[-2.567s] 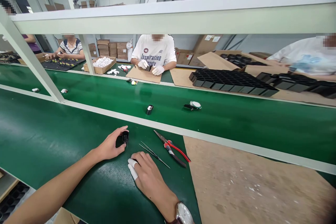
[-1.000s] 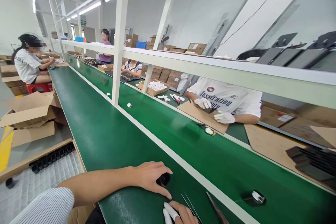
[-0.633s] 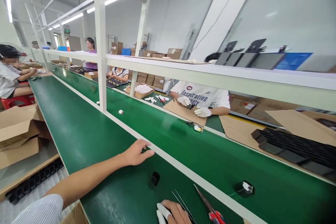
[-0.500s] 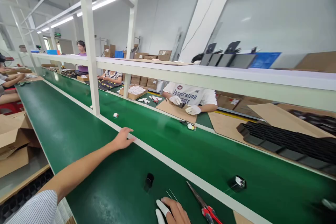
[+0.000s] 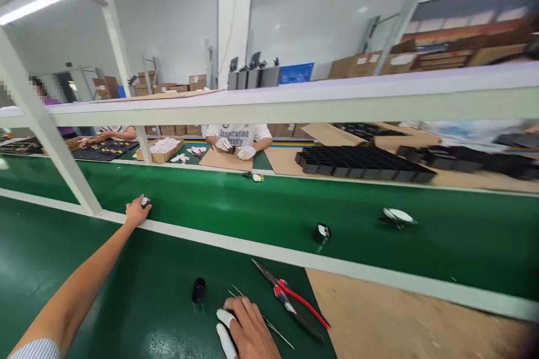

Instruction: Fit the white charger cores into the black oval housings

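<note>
A small white-and-dark part (image 5: pixel 145 201) on the green conveyor belt (image 5: pixel 236 213) is reached by the left hand (image 5: pixel 135 212), just beyond the white dividing rail (image 5: pixel 236 245); whether the fingers (image 5: pixel 141 205) grip it cannot be told. The right hand (image 5: pixel 246 330) (one finger white-capped) lies flat, fingers loosely spread, on thin metal tweezers (image 5: pixel 275 333), on the near side of that rail. A small black cylinder (image 5: pixel 199 291) and red-handled pliers (image 5: pixel 290 302) flank it.

Red-handled pliers (image 5: pixel 290 302) lie on the green tabletop (image 5: pixel 126 280), beside a cardboard sheet (image 5: pixel 400 320). Across the belt (image 5: pixel 252 213) sit black trays (image 5: pixel 362 161), a box of white parts (image 5: pixel 162 148), and a co-worker's gloved hands (image 5: pixel 236 148) over cardboard.
</note>
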### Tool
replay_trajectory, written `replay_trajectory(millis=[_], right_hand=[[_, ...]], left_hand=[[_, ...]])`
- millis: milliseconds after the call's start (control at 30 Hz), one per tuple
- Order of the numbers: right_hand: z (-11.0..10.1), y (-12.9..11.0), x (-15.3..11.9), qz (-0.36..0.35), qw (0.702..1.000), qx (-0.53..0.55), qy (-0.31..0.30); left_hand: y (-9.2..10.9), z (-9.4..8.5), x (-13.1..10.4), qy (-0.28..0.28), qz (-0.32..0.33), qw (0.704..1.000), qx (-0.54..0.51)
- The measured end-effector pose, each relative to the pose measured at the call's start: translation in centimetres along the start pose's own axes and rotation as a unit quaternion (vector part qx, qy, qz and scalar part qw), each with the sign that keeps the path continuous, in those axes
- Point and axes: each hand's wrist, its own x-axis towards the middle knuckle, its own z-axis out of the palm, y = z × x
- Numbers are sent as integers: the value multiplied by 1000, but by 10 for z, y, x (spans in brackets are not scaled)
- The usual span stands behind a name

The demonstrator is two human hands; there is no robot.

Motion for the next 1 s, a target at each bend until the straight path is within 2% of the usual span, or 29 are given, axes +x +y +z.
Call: replay_trajectory(millis=[100, 167, 233, 300, 400, 467, 533, 600, 667, 733, 800, 900, 1000], right_hand=[[-21, -5, 1, 47, 997, -10, -64], [-33, -1, 4, 81, 992, -44, -87], [-41, 8, 8, 100, 986, -84, -105], [-44, 18, 10, 103, 981, -120, -116], [-45, 27, 11, 115, 975, -165, -95], [-46, 28, 11, 120, 976, -169, -70], [-48, 24, 12, 120, 980, -148, -53], [-51, 17, 14, 112, 986, -113, -54], [-55, 10, 14, 92, 991, -69, -67], [-57, 4, 14, 64, 994, -18, -85], [-57, 0, 13, 40, 994, 26, -102], [-53, -5, 12, 18, 990, 53, -126], [-47, -8, 13, 12, 989, 39, -143]], left_hand=[[30, 11, -9, -37, 46, 998, -22], [54, 18, -23, -66, 86, 993, -50], [80, 21, -49, -103, 141, 981, -85], [105, 16, -84, -151, 208, 959, -119], [136, -3, -151, -248, 326, 898, -158], [149, -20, -193, -325, 440, 822, -162], [157, -33, -223, -361, 513, 767, -134], [157, -43, -235, -359, 547, 747, -117], [149, -49, -233, -338, 536, 764, -125], [134, -53, -222, -320, 486, 801, -142], [116, -55, -214, -327, 424, 830, -157], [91, -50, -215, -358, 367, 839, -185], [77, -39, -229, -366, 340, 843, -200]])
